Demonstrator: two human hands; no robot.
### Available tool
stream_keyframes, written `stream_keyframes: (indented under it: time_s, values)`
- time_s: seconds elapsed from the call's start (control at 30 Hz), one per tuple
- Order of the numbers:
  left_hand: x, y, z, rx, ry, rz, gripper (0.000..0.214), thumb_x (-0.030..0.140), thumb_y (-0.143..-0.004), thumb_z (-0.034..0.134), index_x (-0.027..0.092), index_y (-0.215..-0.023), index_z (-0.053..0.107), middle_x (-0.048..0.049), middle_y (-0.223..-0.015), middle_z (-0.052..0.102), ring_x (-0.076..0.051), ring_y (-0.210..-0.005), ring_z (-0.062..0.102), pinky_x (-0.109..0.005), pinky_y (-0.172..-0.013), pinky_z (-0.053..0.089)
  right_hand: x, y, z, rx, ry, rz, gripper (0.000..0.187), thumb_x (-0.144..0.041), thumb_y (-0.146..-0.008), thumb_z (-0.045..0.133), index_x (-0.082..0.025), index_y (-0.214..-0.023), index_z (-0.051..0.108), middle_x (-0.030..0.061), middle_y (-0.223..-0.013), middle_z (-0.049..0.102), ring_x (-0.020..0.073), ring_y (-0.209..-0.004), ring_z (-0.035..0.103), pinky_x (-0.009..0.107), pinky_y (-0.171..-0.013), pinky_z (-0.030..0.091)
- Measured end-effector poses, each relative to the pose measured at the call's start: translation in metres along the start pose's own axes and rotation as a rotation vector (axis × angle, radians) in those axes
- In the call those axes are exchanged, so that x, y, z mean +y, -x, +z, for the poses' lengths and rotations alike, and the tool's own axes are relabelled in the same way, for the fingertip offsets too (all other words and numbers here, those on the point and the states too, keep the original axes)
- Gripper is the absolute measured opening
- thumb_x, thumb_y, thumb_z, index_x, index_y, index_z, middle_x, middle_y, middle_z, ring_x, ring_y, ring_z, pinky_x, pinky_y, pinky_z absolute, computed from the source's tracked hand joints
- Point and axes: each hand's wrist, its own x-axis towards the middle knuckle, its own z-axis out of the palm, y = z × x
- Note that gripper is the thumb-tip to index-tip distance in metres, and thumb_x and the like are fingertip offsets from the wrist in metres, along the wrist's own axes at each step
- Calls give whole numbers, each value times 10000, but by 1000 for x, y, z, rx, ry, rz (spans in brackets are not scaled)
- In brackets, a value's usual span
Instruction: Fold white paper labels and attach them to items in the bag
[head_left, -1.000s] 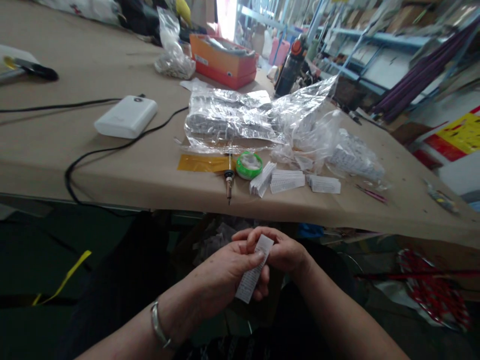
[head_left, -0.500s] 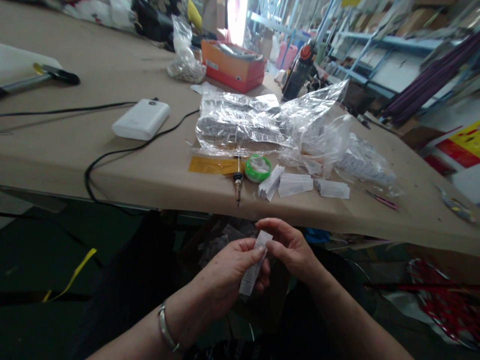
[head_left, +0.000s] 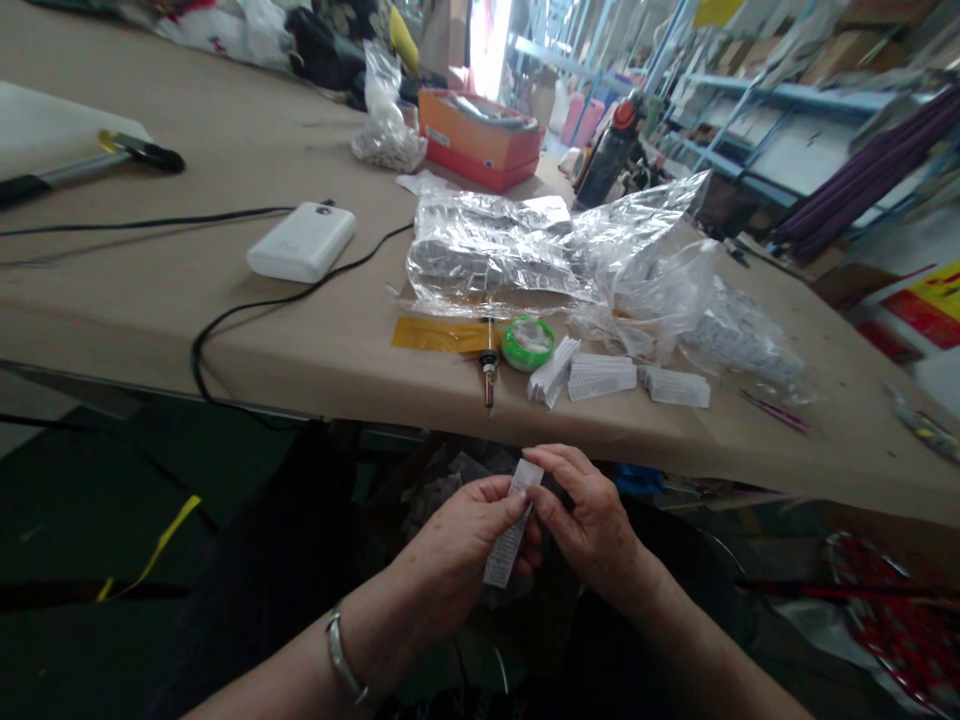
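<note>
Bracelet (head_left: 343,655) on my left wrist, nearest the camera. My left fingers (head_left: 505,513) grip a printed white strip (head_left: 504,556), thumb flat on its face; it's slanted, out in front of the near edge of the surface (head_left: 330,350). My right fingers (head_left: 564,466) are at its upper end, index at the top edge, thumb by the side; can't tell if they're pinching it. Greyish scraps (head_left: 442,490) in the shadow just beyond my fingers. Along the front of the surface: slim metal-tipped tool (head_left: 489,375), tip toward me, green round tub (head_left: 528,343) just right of it, then left pile (head_left: 553,372), middle pile (head_left: 602,377) and right pile (head_left: 675,386) of white strips; pink tweezers-like tool (head_left: 775,411) farther right. Amber film (head_left: 439,335) left of the metal-tipped tool. Behind: crinkled clear plastic (head_left: 487,250); white box-shaped device (head_left: 301,242) to the left, black cable (head_left: 225,325) running past it. Farther back: open orange box (head_left: 480,140), small clear bag (head_left: 388,145) just left, dark bottle (head_left: 600,165) with orange top to the right. Blue shelving (head_left: 795,88) at far right, blurry.
</note>
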Motion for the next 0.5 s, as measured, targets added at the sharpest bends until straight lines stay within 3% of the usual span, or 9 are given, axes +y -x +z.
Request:
stream_keyframes:
  time_s: [0.3, 0.4, 0.5]
  values:
    - [2, 2, -3, 33, 17, 13, 155, 282, -795, 591, 127, -801, 584, 2, -592, 568, -92, -473, 537, -202, -461, 404, -2, -1, 6, 8, -104, 65, 333, -218, -844, 532, -186, -1175, 557, 91, -1106, 621, 216, -1047, 565, 364, -928, 444]
    - [1, 3, -6, 28, 39, 45, 176, 308, -806, 590, 132, -821, 581, 7, -602, 565, -91, -482, 536, -200, -467, 390, -2, -5, 8, 9, -330, 216, 291, -252, -848, 538, -194, -1133, 551, 58, -1002, 639, 182, -922, 601, 313, -839, 470]
    - [1, 3, -8, 40, 28, 73, 206, 339, -810, 591, 133, -813, 579, 10, -595, 560, -86, -477, 521, -200, -466, 373, -3, -13, 10, -18, -599, 377, 134, -289, -825, 569, -179, -898, 588, 6, -788, 609, 132, -716, 574, 242, -669, 466]
